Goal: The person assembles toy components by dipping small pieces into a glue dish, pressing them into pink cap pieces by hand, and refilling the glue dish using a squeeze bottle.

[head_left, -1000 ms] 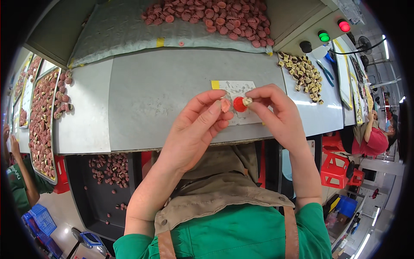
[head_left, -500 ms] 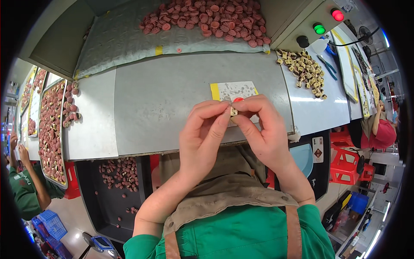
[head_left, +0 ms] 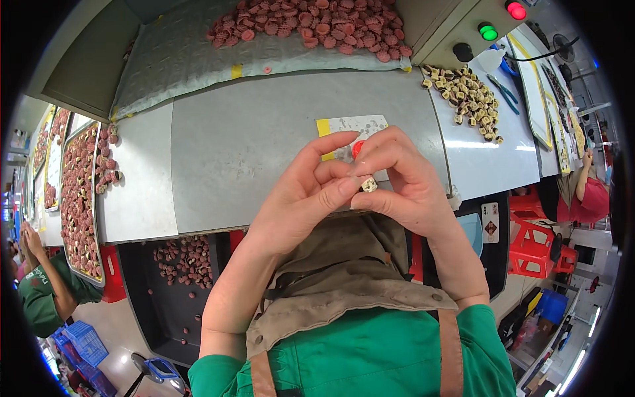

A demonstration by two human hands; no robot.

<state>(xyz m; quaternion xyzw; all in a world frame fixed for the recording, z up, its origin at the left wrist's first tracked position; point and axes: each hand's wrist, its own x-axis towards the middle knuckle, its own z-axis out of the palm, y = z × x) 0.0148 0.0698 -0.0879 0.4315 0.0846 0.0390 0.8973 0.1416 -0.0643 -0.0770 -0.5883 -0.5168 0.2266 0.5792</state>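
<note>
The hands meet above the near edge of the grey counter [head_left: 225,159], close in front of the wearer's apron [head_left: 344,298], and the small cream piece [head_left: 368,185] sits between them. The right hand [head_left: 411,182] grips the piece, thumb below and bent fingers above. The left hand [head_left: 305,188] comes in from the other side with thumb and fingers drawn together at the piece; whether it grips part of it cannot be told, since the fingertips overlap there. Just beyond the fingers, a red cap [head_left: 358,148] shows partly hidden on a white card [head_left: 370,123] with a yellow strip along its left end. At the back, a heap of pink cups [head_left: 311,26] lies on a pale cloth [head_left: 178,73]. To the right are a pile of cream-and-dark cubes [head_left: 463,99] and blue-handled pliers [head_left: 504,94], near a panel with a green light [head_left: 488,31], a red light [head_left: 516,10] and a black knob [head_left: 463,52]. On the left stands a tray [head_left: 100,231] full of pink-and-cream pieces, with more loose beside it. Below the counter, a black bin [head_left: 175,321] holds scattered dark pink pieces. A co-worker's green sleeve [head_left: 46,294] shows at the far left, and a person in red [head_left: 585,198] at the far right.
</note>
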